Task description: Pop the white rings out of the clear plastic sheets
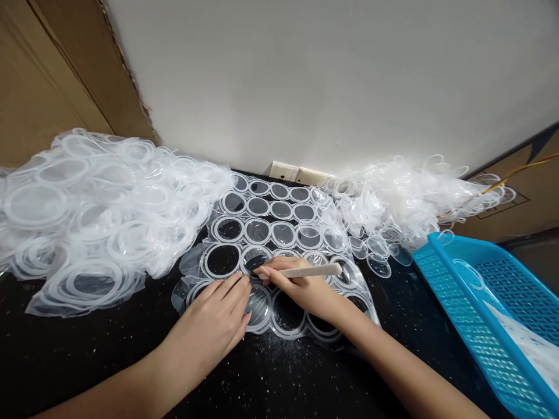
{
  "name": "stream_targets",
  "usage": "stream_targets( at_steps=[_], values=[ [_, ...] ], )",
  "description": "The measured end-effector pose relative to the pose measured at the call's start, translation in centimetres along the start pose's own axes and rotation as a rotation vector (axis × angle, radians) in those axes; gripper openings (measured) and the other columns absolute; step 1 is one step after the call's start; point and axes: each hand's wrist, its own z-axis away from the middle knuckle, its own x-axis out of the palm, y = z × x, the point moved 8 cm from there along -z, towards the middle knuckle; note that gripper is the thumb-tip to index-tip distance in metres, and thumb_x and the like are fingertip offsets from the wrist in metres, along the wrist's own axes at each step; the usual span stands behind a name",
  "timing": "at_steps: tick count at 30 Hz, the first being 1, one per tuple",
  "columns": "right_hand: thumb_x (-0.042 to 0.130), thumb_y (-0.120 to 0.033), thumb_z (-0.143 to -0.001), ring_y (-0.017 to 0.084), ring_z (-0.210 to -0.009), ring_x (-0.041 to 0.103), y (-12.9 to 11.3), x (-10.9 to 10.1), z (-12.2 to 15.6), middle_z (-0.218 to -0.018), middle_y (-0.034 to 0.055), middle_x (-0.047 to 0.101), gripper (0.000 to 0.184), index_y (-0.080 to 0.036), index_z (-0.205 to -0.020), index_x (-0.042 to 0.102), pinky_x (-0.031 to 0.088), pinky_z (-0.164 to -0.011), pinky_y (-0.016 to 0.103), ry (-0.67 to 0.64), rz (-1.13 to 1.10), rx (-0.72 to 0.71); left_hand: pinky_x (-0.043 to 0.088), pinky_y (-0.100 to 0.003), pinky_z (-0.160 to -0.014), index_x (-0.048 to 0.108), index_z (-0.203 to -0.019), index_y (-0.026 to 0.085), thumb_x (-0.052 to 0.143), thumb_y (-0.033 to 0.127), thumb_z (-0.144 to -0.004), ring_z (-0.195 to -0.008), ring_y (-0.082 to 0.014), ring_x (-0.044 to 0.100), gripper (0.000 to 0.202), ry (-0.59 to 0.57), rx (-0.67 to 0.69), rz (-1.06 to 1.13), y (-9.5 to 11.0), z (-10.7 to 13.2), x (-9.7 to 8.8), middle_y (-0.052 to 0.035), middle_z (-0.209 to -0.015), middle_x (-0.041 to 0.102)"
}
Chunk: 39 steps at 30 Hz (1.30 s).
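A clear plastic sheet (279,224) moulded with rows of round discs lies on the black table (87,355). My left hand (216,323) rests flat on the sheet's near edge, fingers stretched out and pressing it down. My right hand (301,288) is closed around a pale wooden stick (312,270), held like a pen, its tip against a disc (255,259) in the sheet. Some rings in the sheet show dark holes where the discs are gone.
A big heap of punched plastic sheets (87,215) covers the left of the table. A heap of loose clear discs and scraps (406,203) lies at the right. A blue plastic basket (493,308) stands at the far right. White wall and cardboard stand behind.
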Motion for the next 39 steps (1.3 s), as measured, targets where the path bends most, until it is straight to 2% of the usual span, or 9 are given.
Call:
stream_targets(
  at_steps=[6, 10, 19, 22, 25, 28, 32, 35, 39],
  values=[
    [0.037, -0.022, -0.092, 0.018, -0.096, 0.058, -2.5, 1.7, 0.9, -0.098, 0.0117, 0.064, 0.03, -0.006, -0.101, 0.06, 0.049, -0.084, 0.031, 0.102, 0.42, -0.348, 0.045, -0.033, -0.083, 0.064, -0.1, 0.009, 0.029, 0.024, -0.085, -0.101, -0.0211, 0.058, 0.041, -0.041, -0.015, 0.04, -0.2, 0.1, 0.1, -0.0099, -0.108, 0.065],
    [0.039, -0.019, -0.09, 0.021, -0.103, 0.056, -2.3, 2.0, 0.7, -0.104, 0.0163, 0.063, 0.03, -0.001, -0.105, 0.058, 0.048, -0.09, 0.035, 0.17, 0.697, -0.414, 0.045, -0.032, -0.084, 0.062, -0.105, 0.009, 0.033, 0.027, -0.083, -0.103, -0.0204, 0.057, 0.04, -0.074, -0.019, 0.079, -0.3, 0.5, 0.5, -0.009, -0.111, 0.063],
    [0.039, -0.016, -0.09, 0.023, -0.094, 0.059, 2.7, -8.3, 0.1, -0.103, 0.017, 0.063, 0.029, -0.004, -0.109, 0.057, 0.051, -0.082, 0.038, 0.296, 0.793, 0.023, 0.047, -0.03, -0.083, 0.062, -0.104, 0.005, 0.029, 0.019, -0.084, -0.1, -0.0207, 0.059, 0.041, -0.013, -0.01, 0.017, 0.2, 0.8, 0.5, -0.012, -0.108, 0.064],
    [0.033, -0.02, -0.092, 0.023, -0.089, 0.06, 4.4, -10.2, 1.9, -0.096, 0.0147, 0.064, 0.032, -0.009, -0.102, 0.061, 0.049, -0.078, 0.038, 0.29, 0.789, 0.16, 0.048, -0.03, -0.077, 0.063, -0.099, 0.007, 0.028, 0.016, -0.085, -0.094, -0.0205, 0.061, 0.039, -0.008, -0.02, 0.02, -0.2, 0.5, 0.3, -0.0126, -0.101, 0.067],
    [0.031, -0.032, -0.092, 0.022, -0.079, 0.06, 4.9, -10.9, 4.0, -0.086, 0.012, 0.063, 0.039, -0.015, -0.091, 0.066, 0.048, -0.071, 0.037, 0.291, 0.754, 0.262, 0.047, -0.032, -0.071, 0.065, -0.087, 0.012, 0.032, 0.017, -0.086, -0.084, -0.0204, 0.062, 0.034, -0.083, -0.06, 0.084, -0.9, -0.2, 0.3, -0.0096, -0.088, 0.068],
    [0.028, -0.04, -0.092, 0.02, -0.079, 0.06, 3.9, -10.2, 5.2, -0.088, 0.0109, 0.062, 0.046, -0.017, -0.09, 0.067, 0.048, -0.07, 0.033, 0.335, 0.485, 0.266, 0.044, -0.034, -0.068, 0.063, -0.084, 0.013, 0.036, 0.017, -0.086, -0.082, -0.0224, 0.059, 0.028, -0.132, -0.063, 0.109, -0.6, -1.4, 0.3, -0.0095, -0.084, 0.065],
    [0.025, -0.042, -0.092, 0.016, -0.081, 0.062, 3.0, -6.4, 4.9, -0.091, 0.0053, 0.065, 0.045, -0.021, -0.096, 0.065, 0.05, -0.074, 0.03, 0.262, -0.024, 0.21, 0.042, -0.034, -0.068, 0.061, -0.096, 0.009, 0.04, 0.02, -0.085, -0.085, -0.0236, 0.056, 0.026, -0.174, -0.01, 0.09, 2.2, -3.5, 0.9, -0.0127, -0.091, 0.063],
    [0.024, -0.039, -0.093, 0.015, -0.086, 0.063, 3.2, -4.3, 4.6, -0.091, 0.0021, 0.066, 0.044, -0.024, -0.093, 0.065, 0.049, -0.081, 0.03, 0.226, -0.071, 0.188, 0.042, -0.035, -0.065, 0.061, -0.097, 0.005, 0.046, 0.021, -0.082, -0.081, -0.0252, 0.056, 0.027, -0.26, -0.056, 0.018, 4.1, -4.8, 1.8, -0.0154, -0.09, 0.063],
    [0.023, -0.039, -0.093, 0.013, -0.087, 0.063, 3.7, -3.3, 4.5, -0.09, 0.0009, 0.067, 0.044, -0.023, -0.088, 0.064, 0.048, -0.085, 0.028, 0.184, -0.082, 0.183, 0.043, -0.035, -0.065, 0.063, -0.096, 0.003, 0.044, 0.014, -0.081, -0.078, -0.0253, 0.057, 0.027, -0.325, -0.072, -0.09, 5.3, -5.3, 2.2, -0.0157, -0.086, 0.063]
  ],
)
